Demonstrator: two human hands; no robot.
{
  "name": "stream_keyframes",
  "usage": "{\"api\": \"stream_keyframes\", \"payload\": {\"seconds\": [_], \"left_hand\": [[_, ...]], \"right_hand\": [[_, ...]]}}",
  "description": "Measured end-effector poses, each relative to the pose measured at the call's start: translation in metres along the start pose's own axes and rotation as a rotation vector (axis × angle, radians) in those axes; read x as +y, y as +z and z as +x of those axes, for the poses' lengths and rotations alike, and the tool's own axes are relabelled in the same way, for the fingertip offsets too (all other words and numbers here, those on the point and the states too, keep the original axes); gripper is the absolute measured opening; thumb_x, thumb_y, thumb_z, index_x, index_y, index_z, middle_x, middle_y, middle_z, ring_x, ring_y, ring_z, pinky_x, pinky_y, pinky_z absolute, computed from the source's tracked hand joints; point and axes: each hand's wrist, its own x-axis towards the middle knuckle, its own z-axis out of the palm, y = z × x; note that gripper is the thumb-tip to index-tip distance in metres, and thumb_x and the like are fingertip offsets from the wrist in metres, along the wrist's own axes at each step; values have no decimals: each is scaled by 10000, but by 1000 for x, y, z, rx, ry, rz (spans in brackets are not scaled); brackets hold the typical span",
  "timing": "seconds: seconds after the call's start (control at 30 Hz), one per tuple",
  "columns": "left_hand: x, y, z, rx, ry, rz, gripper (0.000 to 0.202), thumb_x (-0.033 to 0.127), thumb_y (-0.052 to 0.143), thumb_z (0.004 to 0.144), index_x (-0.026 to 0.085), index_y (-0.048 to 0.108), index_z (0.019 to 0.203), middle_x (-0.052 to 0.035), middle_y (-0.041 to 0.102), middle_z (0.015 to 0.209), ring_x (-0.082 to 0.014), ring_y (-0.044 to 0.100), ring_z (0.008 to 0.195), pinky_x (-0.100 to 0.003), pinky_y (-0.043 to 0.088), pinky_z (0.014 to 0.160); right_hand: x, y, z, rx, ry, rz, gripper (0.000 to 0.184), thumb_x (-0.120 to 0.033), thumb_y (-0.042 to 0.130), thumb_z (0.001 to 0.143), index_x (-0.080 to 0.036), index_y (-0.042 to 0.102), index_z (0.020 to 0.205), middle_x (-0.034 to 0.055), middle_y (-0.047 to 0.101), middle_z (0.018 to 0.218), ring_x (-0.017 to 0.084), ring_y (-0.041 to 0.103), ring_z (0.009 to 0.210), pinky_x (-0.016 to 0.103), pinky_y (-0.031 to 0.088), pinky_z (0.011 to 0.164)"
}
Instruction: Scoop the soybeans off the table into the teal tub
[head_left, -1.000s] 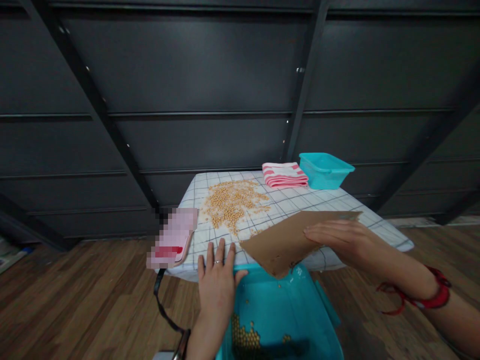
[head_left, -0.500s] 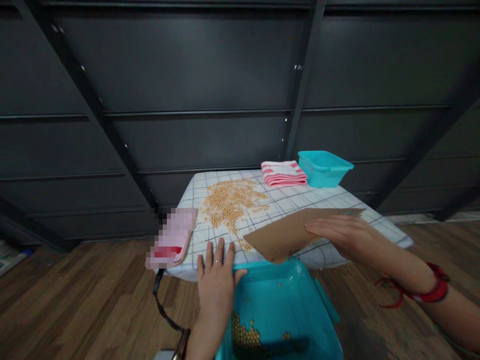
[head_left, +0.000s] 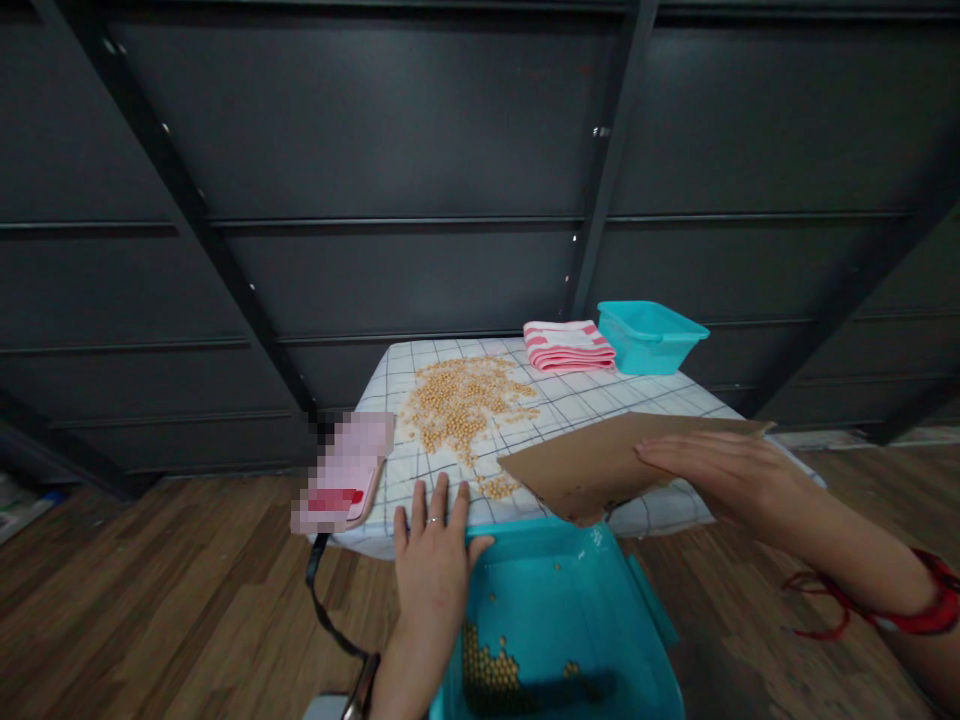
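My left hand (head_left: 433, 555) lies flat with fingers stretched over the near edge of the checked tablecloth (head_left: 600, 400), its thumb against the rim of a teal tub (head_left: 645, 610) held below the table edge. Several tan beans lie in the tub's bottom. My right hand (head_left: 720, 470) grips a brown cardboard sheet (head_left: 592, 465), fingers on top, its corner hanging over the tub. A pile of tan beans (head_left: 461, 400) is spread on the cloth, with a small clump by the cardboard's left edge.
A folded pink-striped cloth (head_left: 566, 346) and a second teal tub (head_left: 649, 336) sit at the table's far right. A blurred pink object (head_left: 346, 472) lies on the near left corner, a dark strap hanging below it. A dark panelled wall stands behind; wood floor lies around.
My right hand has drawn the cardboard to the right and lifted its corner slightly, leaving a small clump of beans near the table's front edge. My left hand has stayed put.
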Motion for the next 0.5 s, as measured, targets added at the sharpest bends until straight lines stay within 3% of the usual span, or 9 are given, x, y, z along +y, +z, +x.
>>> {"api": "stream_keyframes", "payload": {"seconds": [0.2,0.5], "left_hand": [[1,-4,1,-34,-23,-9,518,394,556,760,256,474,1252,-87,465,1354,-336,391,1248,-547,378,971],[1,0,1,8,-9,-18,505,375,570,753,249,491,1236,-98,484,1338,-338,407,1236,-556,389,956]], "right_hand": [[-5,-4,-6,4,-33,-50,402,-35,269,856,-164,644,916,50,706,871,138,666,754,221,557,645],[-15,-3,-13,46,-101,-77,396,-73,250,902,-158,637,878,55,707,815,133,662,716,213,540,619]]}}
